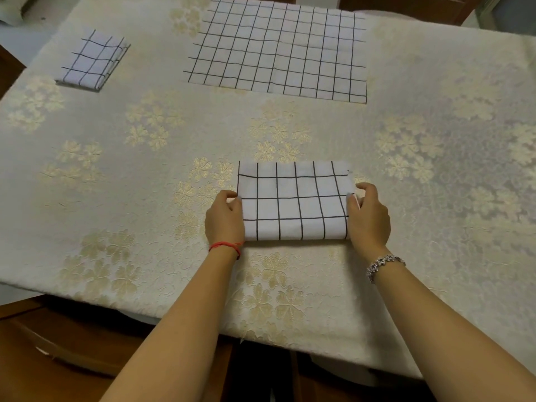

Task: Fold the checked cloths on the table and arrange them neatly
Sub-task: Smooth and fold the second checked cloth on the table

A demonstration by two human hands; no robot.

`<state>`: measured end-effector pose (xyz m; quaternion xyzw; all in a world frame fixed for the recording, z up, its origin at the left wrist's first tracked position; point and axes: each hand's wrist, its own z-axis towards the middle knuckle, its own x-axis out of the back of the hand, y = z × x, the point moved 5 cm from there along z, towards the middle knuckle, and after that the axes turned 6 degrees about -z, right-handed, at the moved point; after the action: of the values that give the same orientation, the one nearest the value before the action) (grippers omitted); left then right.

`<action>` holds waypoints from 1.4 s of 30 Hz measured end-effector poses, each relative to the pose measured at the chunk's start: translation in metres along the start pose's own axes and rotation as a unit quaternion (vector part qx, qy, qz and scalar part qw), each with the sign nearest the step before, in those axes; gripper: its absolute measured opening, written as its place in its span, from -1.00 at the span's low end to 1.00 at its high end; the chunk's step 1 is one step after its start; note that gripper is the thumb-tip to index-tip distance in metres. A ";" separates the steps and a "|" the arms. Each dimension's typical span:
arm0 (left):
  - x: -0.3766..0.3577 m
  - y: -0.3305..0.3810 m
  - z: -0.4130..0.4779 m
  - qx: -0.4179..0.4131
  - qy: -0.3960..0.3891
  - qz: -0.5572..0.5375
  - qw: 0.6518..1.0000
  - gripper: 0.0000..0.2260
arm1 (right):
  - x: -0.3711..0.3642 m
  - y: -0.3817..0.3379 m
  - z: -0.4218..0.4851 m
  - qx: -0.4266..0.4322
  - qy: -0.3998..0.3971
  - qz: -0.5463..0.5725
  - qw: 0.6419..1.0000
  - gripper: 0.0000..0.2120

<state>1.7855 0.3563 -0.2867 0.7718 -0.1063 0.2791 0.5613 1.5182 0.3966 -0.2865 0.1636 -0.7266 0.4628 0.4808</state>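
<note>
A white checked cloth [294, 200] with black grid lines lies folded into a rectangle near the table's front edge. My left hand [224, 219] pinches its left edge and my right hand [367, 217] pinches its right edge, thumbs on top. A small folded checked cloth [92, 60] sits at the far left. A larger checked cloth [278, 50], spread flat, lies at the back middle.
The table is covered by a cream floral tablecloth [130, 169]. Its front edge [174, 317] runs diagonally above dark wooden furniture [58, 358]. More wooden furniture shows at the far right corner [420, 7].
</note>
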 end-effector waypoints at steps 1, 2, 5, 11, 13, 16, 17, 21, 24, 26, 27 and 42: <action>-0.001 0.000 0.000 -0.007 0.000 0.012 1.000 -0.81 | 0.000 0.000 0.000 0.002 -0.001 -0.004 1.000 -0.70; -0.001 0.000 0.000 -0.014 0.000 0.028 1.000 -0.79 | -0.001 0.001 0.000 0.003 -0.001 -0.009 1.000 -0.70; -0.004 -0.001 0.002 -0.028 -0.007 0.092 0.995 -0.74 | -0.002 0.002 0.001 0.006 -0.001 -0.031 0.999 -0.70; -0.003 0.004 -0.001 -0.065 0.012 0.187 0.980 -0.67 | 0.001 -0.002 -0.001 0.023 0.029 -0.078 0.996 -0.64; -0.002 0.013 -0.006 -0.135 0.045 0.201 0.969 -0.68 | 0.007 -0.011 -0.006 0.050 0.074 -0.104 0.991 -0.63; -0.017 0.030 -0.024 -0.300 0.044 0.219 0.927 -0.73 | 0.001 -0.038 -0.023 0.129 0.061 -0.081 0.986 -0.62; -0.028 0.032 -0.032 -0.337 0.017 0.229 0.913 -0.72 | -0.006 -0.048 -0.032 0.166 0.039 -0.078 0.982 -0.60; -0.058 0.028 -0.053 -0.302 -0.120 0.301 0.897 -0.56 | -0.039 -0.071 -0.060 0.258 -0.073 -0.128 0.955 -0.44; -0.067 0.008 -0.055 -0.241 -0.185 0.350 0.886 -0.40 | -0.056 -0.057 -0.060 0.233 -0.129 -0.183 0.947 -0.52; -0.066 0.002 -0.054 -0.246 -0.183 0.364 0.879 -0.38 | -0.058 -0.047 -0.059 0.224 -0.141 -0.211 0.941 -0.51; -0.066 0.002 -0.053 -0.246 -0.178 0.362 0.881 -0.38 | -0.058 -0.044 -0.058 0.224 -0.145 -0.224 0.937 -0.50; -0.040 -0.021 -0.034 -0.202 -0.148 0.382 0.890 -0.45 | -0.028 0.010 -0.033 0.165 -0.139 -0.272 0.938 -0.46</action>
<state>1.7519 0.3890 -0.3186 0.5742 -0.5286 0.3269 0.5329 1.5428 0.4231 -0.3123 0.4943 -0.6278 0.4003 0.4487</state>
